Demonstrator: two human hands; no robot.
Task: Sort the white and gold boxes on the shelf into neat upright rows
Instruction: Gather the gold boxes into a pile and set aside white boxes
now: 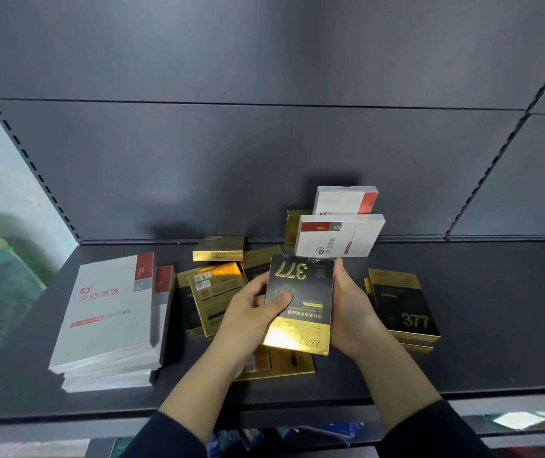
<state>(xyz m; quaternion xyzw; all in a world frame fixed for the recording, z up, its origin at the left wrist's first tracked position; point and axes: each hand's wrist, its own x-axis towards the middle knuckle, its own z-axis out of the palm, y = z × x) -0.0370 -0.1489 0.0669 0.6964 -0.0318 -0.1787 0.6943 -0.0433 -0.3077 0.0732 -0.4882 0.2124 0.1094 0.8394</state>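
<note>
Both hands grasp one gold box [299,300] above the shelf [479,342], left hand [251,312] with thumb across its front, right hand [350,312] along its right edge. White boxes [109,312] lie stacked at the left; two more [339,238] lean against the far wall.
</note>
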